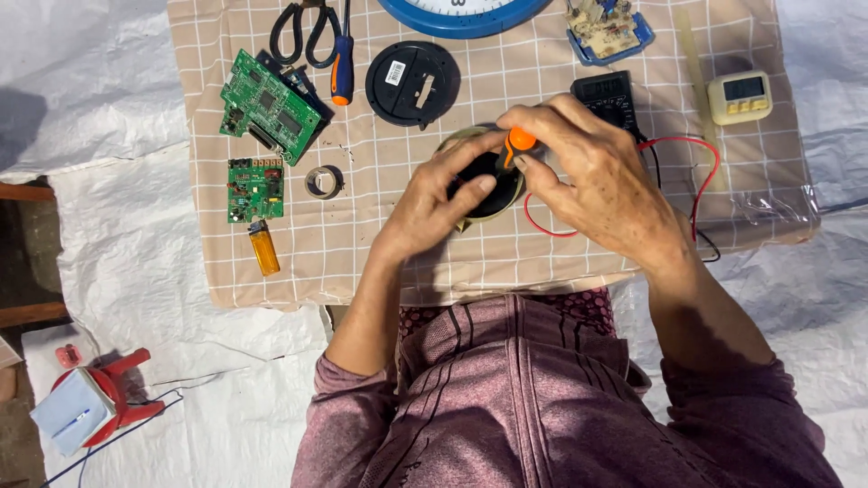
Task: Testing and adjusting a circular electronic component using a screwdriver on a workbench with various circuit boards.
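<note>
My left hand (440, 196) grips a round black part with a pale rim (493, 192), steadying it on the checked beige cloth (362, 235). My right hand (592, 176) is closed around a small screwdriver with an orange cap (518, 141), its tip pointing down into the round part. A black multimeter (604, 96) lies just behind my right hand, and its red lead (701, 167) loops to the right. Most of the round part is hidden by my fingers.
Two green circuit boards (269, 107) (255, 190), an orange lighter (264, 247), a tape roll (323, 182), scissors (303, 32), a larger screwdriver (342, 63), a black round cover (412, 83), a blue clock rim (463, 16), a small board (608, 29) and a timer (739, 96) lie on the cloth.
</note>
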